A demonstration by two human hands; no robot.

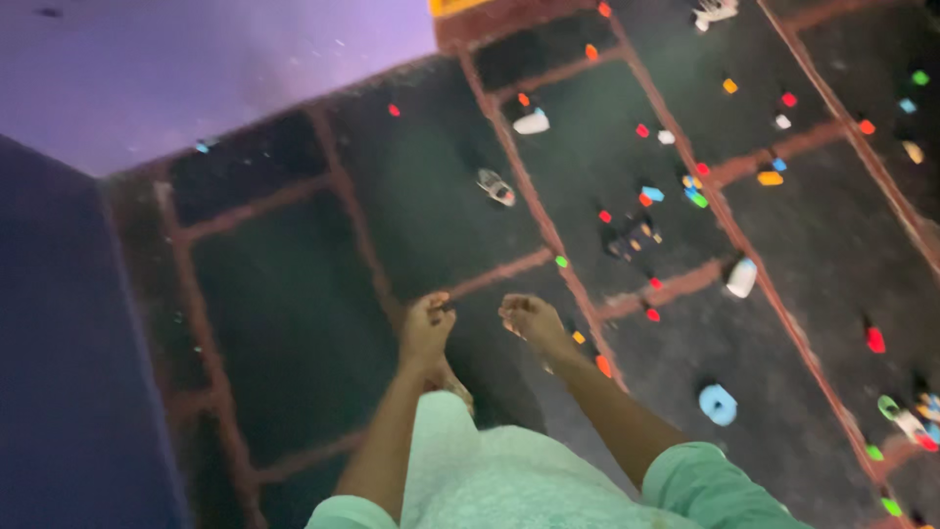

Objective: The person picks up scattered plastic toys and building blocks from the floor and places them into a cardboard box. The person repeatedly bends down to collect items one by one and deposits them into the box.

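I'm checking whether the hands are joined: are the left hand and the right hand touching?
Apart. The head view shows a strip of dark carpet between the left hand and the right hand.

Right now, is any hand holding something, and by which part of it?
It cannot be told. The left hand and right hand are both curled over the dark carpet, close together, but the picture is too blurred to show anything between the fingers.

Dark floor [294, 294] with reddish lines, scattered with small bright toys [646, 194], a light-blue ring [718, 404] and a white bottle [741, 277].
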